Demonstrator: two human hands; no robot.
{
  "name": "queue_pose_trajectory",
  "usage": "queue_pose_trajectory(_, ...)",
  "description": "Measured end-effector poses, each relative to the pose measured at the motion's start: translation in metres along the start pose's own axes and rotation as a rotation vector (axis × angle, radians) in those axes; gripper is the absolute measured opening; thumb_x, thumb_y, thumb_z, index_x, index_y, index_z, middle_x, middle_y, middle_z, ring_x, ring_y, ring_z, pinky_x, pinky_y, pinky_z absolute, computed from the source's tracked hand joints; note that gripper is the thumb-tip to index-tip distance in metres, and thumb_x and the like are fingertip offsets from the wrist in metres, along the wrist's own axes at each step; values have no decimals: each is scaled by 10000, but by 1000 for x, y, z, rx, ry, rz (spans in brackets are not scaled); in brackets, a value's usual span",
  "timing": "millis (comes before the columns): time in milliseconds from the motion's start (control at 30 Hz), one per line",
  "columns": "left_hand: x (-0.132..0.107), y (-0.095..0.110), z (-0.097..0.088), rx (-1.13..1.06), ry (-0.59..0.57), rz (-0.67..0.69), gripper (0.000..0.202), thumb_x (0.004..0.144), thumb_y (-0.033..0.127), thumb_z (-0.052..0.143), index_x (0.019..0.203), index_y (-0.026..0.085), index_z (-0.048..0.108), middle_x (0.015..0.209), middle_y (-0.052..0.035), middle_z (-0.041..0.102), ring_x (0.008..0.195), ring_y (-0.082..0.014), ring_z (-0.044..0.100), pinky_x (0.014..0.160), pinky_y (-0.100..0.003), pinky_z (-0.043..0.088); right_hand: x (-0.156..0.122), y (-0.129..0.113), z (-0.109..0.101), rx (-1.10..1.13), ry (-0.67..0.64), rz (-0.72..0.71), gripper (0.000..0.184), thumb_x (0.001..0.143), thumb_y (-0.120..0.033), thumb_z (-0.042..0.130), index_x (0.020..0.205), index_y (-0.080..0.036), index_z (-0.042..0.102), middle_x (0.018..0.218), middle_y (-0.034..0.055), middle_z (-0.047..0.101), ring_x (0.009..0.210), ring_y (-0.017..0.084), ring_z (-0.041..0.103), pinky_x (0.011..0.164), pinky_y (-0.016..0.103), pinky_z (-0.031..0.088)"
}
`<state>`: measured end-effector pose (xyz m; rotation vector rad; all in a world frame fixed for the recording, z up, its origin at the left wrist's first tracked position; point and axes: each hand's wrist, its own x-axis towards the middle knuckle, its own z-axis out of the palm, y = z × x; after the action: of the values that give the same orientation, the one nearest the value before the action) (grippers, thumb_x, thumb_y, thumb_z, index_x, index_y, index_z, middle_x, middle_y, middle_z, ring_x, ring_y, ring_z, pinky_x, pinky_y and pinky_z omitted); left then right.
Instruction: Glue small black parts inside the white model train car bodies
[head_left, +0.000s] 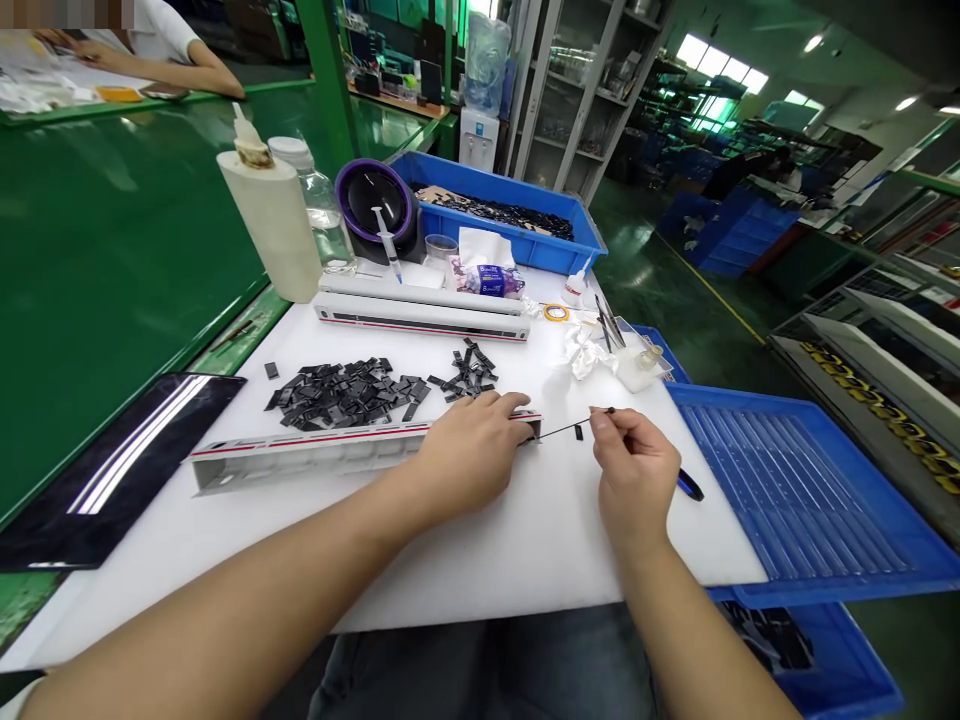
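My left hand [469,440] lies curled over the right end of a long grey model train shell [300,452] with a red stripe, pressing it onto the white table [525,540]. My right hand [634,465] is closed in a pinch on a thin dark tool [570,428] whose tip points at the shell's end. A small black piece [578,432] sits just under the tool. A dark blue handle [690,486] sticks out behind my right palm. A heap of small black parts [341,392] lies behind the shell, with a smaller pile [469,370] to its right.
A second train shell [420,312] lies farther back, with a white bottle [271,222], a clear bottle [322,205], a syringe [388,243], a purple bowl [375,195] and a blue bin [517,215]. A blue ribbed tray [795,490] is at right, a dark panel [112,470] at left. Another person [150,50] sits far left.
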<state>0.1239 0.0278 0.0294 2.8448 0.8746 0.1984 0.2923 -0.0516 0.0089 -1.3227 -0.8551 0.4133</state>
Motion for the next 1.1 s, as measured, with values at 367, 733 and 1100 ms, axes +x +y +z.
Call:
queue_pose_trajectory(367, 0, 1, -1, -7, -1, 1, 386, 924, 184, 402, 1172, 266, 687, 1436, -68, 527, 1208, -292, 551, 949, -467, 485, -1, 1, 1, -71, 4, -2, 236, 765, -406, 754, 755, -179, 692, 644, -17, 565, 552, 106, 412, 546, 269, 366)
queue_pose_trajectory(733, 0, 1, -2, -3, -14, -10, 371, 918, 180, 427, 1172, 271, 681, 1443, -66, 519, 1219, -286, 545, 962, -458, 474, -1, -1, 4, -79, -60, -13, 204, 784, -392, 730, 758, -191, 705, 734, 23, 661, 613, 142, 534, 563, 281, 438)
queue_pose_trajectory(1100, 0, -1, -4, -10, -25, -17, 399, 900, 138, 422, 1164, 274, 690, 1458, -63, 514, 1243, -288, 546, 978, -471, 478, 36, -37, -30, -3, 278, -377, 140, 763, -326, 758, 762, -208, 684, 720, -4, 630, 559, 119, 507, 556, 293, 440)
